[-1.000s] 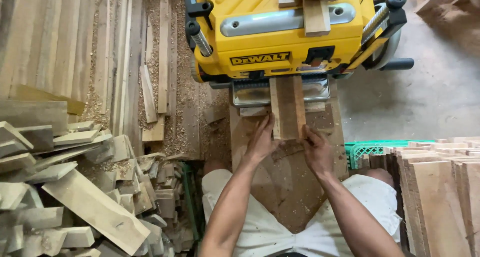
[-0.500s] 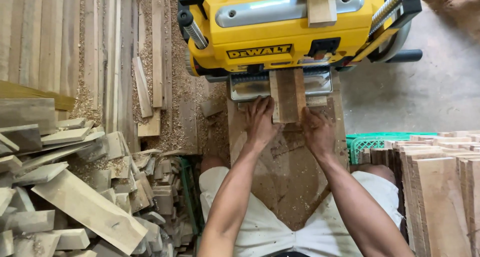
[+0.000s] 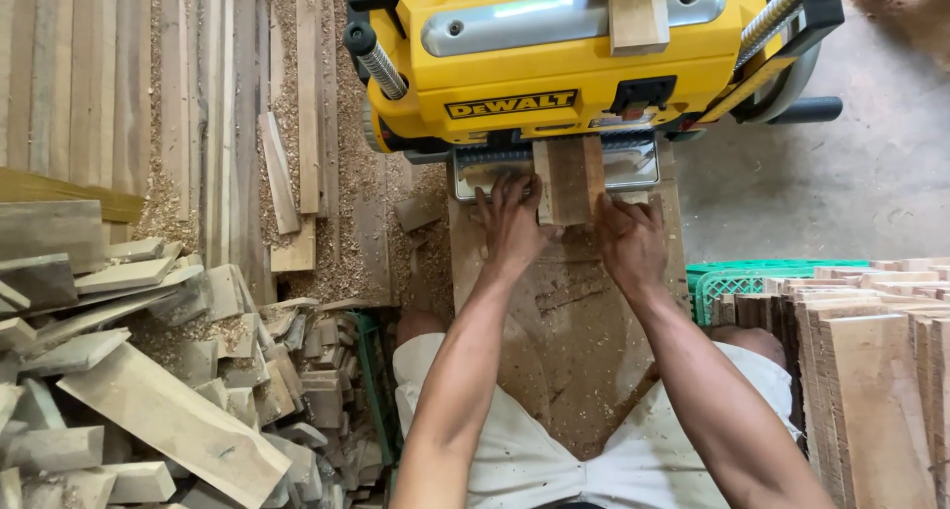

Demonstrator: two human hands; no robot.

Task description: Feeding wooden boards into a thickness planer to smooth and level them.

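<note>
Wood block sits half inside the mouth of the yellow planer, its far end swallowed by the machine so we cannot see how long it is. Our left hand lies flat against the block's left edge, fingers spread and pointing toward the machine, pressing rather than gripping. Our right hand does the same on the right edge, fingers extended along the wood; neither hand closes around it, and the fingertips nearest the block are partly hidden by its side. Beneath the block we see the metal infeed plate, mostly covered by the wood and our hands. The planer stands on a worn wooden bench dusted with sawdust, whose near end disappears between our knees. A second piece of wood rests on top of the planer, cut off by the upper frame edge. The machine's right side, with its crank and handle, is partly out of frame.

To our left lies a jumbled heap of offcuts, running off the left and bottom edges, and long boards lie on the sawdust-covered floor beyond. To our right a stack of planks hides most of a green plastic crate.
</note>
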